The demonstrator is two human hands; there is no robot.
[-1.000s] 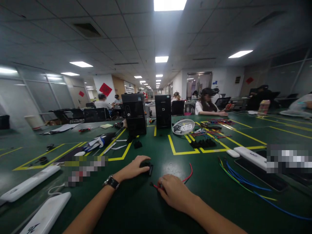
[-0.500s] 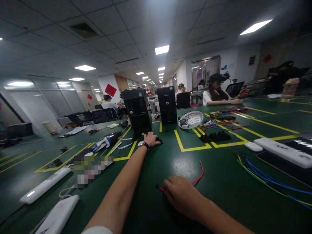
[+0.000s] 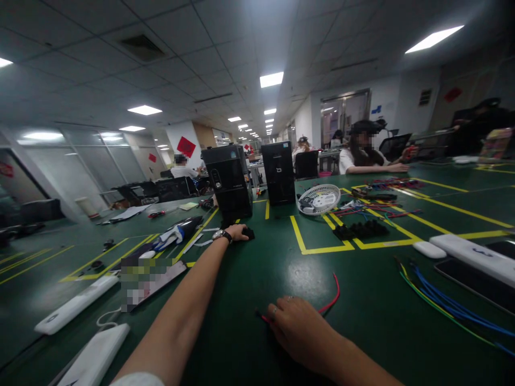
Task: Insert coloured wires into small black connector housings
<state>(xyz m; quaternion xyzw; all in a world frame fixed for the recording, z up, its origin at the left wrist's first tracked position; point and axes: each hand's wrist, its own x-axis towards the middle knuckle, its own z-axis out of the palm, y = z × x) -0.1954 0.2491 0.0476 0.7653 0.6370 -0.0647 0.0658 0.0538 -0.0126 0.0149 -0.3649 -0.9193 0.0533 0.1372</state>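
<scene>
My left hand (image 3: 238, 232) reaches forward to the foot of the left black computer tower (image 3: 227, 182). Its fingers are closed over a small black piece (image 3: 250, 234), whose exact kind I cannot make out. Closer to me, my right hand (image 3: 296, 328) is closed on a red wire (image 3: 333, 300). One end of the wire curves out past the knuckles to the right, and a short dark-tipped end shows at the left of the fingers. My right fingertips are mostly hidden under the hand.
A second black tower (image 3: 278, 174), a white round basket (image 3: 319, 200) and black lumpy parts (image 3: 362, 229) stand beyond. Blue and green-yellow wires (image 3: 442, 300) lie right, near white devices (image 3: 475, 257). Left are a white power bank (image 3: 76, 305) and cloth (image 3: 171, 237). A person (image 3: 362, 150) sits opposite.
My left hand has slid left toward the foot of the left tower, and the black piece has gone with it. My right hand stays on the red wire. The view has shifted slightly.
</scene>
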